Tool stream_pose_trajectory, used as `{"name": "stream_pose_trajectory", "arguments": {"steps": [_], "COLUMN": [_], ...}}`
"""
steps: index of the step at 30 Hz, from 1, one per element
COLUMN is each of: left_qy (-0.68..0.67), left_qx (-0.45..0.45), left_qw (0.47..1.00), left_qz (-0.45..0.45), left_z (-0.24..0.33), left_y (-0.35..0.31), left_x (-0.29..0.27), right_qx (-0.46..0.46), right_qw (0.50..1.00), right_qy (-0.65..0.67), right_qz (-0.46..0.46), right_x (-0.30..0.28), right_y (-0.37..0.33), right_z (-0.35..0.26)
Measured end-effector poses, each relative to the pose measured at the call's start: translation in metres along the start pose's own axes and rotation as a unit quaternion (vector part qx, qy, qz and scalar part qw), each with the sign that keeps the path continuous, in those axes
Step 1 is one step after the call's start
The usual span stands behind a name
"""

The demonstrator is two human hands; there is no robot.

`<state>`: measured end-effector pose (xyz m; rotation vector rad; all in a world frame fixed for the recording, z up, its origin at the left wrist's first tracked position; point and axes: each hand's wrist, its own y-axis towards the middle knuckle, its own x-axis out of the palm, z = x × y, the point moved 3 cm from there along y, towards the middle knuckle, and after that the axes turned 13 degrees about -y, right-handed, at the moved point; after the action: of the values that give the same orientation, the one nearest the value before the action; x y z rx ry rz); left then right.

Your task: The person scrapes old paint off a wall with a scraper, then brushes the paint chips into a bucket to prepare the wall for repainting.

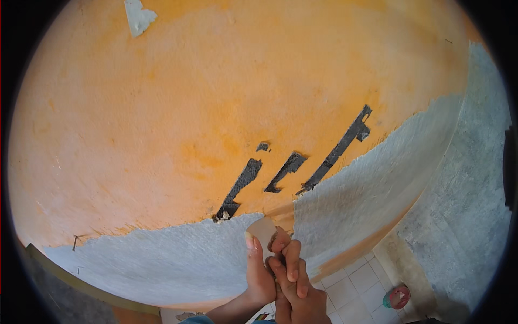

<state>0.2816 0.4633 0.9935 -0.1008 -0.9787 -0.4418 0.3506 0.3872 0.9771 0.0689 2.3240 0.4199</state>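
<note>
flat pale scraper (263, 229); both hands (280, 275) gripping; rough orange wall (162, 108)

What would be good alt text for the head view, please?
Two bare hands, left hand and right hand, press a pale flat scraper blade against an orange painted wall with black marks, at the edge of a scraped grey-white area. White floor tiles show below.

Wall (178, 108): matt orange paint, rough, grainy; scraped band (162, 254) chalky pale plaster; scraper blade (263, 229) dull, pale; floor tiles (350, 286) smooth white ceramic
</note>
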Motion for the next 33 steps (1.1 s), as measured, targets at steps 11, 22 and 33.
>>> {"name": "stream_pose_trajectory", "arguments": {"steps": [11,22,33], "left_qy": [0.002,0.014,0.090], "left_qx": [0.009,-0.001,-0.037], "left_qw": [1.000,0.999,0.992], "left_qz": [-0.012,-0.041,0.082], "left_z": [0.005,0.010,-0.048], "left_y": [0.000,0.004,-0.030], "left_x": [-0.002,0.007,-0.103], "right_qx": [0.021,0.017,0.066], "right_qw": [0.997,1.000,0.948], "right_qy": [-0.007,-0.025,0.304], "right_qz": [-0.071,-0.003,0.074], "right_x": [0.002,-0.001,0.083], "right_y": [0.005,0.007,-0.038], "right_z": [-0.004,-0.009,0.063]}}
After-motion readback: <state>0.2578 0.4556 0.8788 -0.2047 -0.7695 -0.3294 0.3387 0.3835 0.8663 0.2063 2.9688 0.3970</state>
